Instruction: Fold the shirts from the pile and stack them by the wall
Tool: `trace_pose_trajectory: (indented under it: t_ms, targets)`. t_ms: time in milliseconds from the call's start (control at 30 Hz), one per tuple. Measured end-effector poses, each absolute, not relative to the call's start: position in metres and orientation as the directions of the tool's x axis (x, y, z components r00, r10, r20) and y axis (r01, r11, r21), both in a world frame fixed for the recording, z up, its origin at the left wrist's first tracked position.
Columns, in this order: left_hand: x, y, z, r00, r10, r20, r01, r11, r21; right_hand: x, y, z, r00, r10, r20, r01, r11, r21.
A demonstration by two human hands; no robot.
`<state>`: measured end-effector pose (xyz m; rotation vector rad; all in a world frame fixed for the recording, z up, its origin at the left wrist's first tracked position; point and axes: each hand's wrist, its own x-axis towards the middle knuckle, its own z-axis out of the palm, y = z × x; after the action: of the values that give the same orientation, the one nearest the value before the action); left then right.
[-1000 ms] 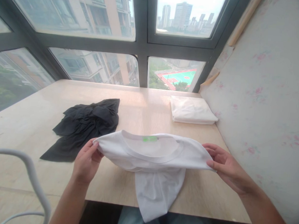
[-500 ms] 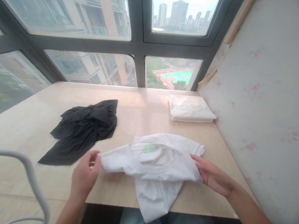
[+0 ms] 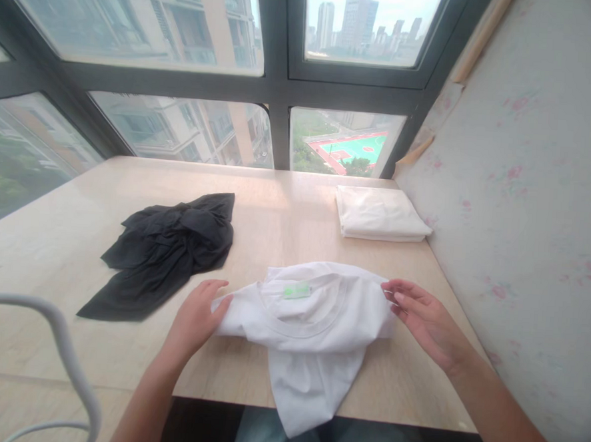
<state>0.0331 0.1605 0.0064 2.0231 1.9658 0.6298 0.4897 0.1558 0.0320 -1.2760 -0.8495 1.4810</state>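
A white T-shirt (image 3: 311,365) lies on the wooden surface in front of me, its round neckline uppermost and a green print inside the collar. Its lower part tapers over the front edge. My left hand (image 3: 197,318) has the left sleeve end between thumb and fingers. At the opposite shoulder, my right hand (image 3: 424,322) touches the fabric with its fingertips, the fingers loosely curved and apart. The right sleeve end is hidden by the hand or folded in.
Crumpled black clothing (image 3: 168,246) lies to the left. A folded white cloth (image 3: 383,214) rests at the back right, near the flowered wall (image 3: 526,215). A grey curved tube (image 3: 67,347) stands at the lower left. Windows (image 3: 184,84) border the far edge of the wooden surface (image 3: 285,220).
My left hand has moved right and the left sleeve now reaches out less far. My right hand has risen slightly, and the right sleeve end no longer shows.
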Motion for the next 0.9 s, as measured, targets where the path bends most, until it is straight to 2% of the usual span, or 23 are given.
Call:
trace_pose_trajectory:
  t_ms: [67,200,267,367,433,533,633,733,833,900]
  targets:
    - [0.038,0.172,0.011,0.073,0.996,0.051,0.872,-0.088,0.481,0.487,0.161,0.033,0.040,0.962,-0.271,-0.121,-0.265,-0.957]
    - [0.050,0.186,0.022,0.131,0.986,-0.099,0.863,-0.065,0.501,0.485,0.175,0.025,0.112,0.973,-0.204,-0.029,-0.202,-0.979]
    - [0.052,0.189,0.025,0.168,0.977,-0.128,0.848,-0.077,0.525,0.485,0.182,0.021,0.159,0.980,-0.122,0.155,-0.147,-0.977]
    - [0.049,0.191,0.026,0.224,0.966,-0.132,0.818,-0.113,0.564,0.484,0.192,0.019,0.146,0.988,0.046,0.468,-0.028,-0.884]
    - [0.046,0.191,0.026,0.241,0.964,-0.114,0.799,-0.131,0.587,0.479,0.201,0.021,-0.006,0.997,0.076,0.543,0.067,-0.837]
    - [0.042,0.192,0.028,0.253,0.964,-0.086,0.780,-0.151,0.608,0.469,0.216,0.030,-0.295,0.955,0.044,0.595,0.220,-0.773]
    - [0.041,0.193,0.036,0.253,0.966,-0.056,0.766,-0.165,0.621,0.461,0.229,0.042,-0.470,0.883,-0.006,0.621,0.326,-0.713]
    - [0.044,0.189,0.048,0.166,0.986,0.013,0.735,-0.133,0.665,0.458,0.233,0.055,-0.476,0.879,0.042,0.626,0.372,-0.685]
    - [0.047,0.184,0.063,0.033,0.989,0.146,0.717,-0.125,0.685,0.459,0.228,0.071,-0.374,0.910,0.180,0.654,0.396,-0.645]
    - [0.049,0.182,0.078,0.006,0.975,0.220,0.723,-0.156,0.673,0.463,0.225,0.086,-0.307,0.907,0.287,0.680,0.420,-0.601]
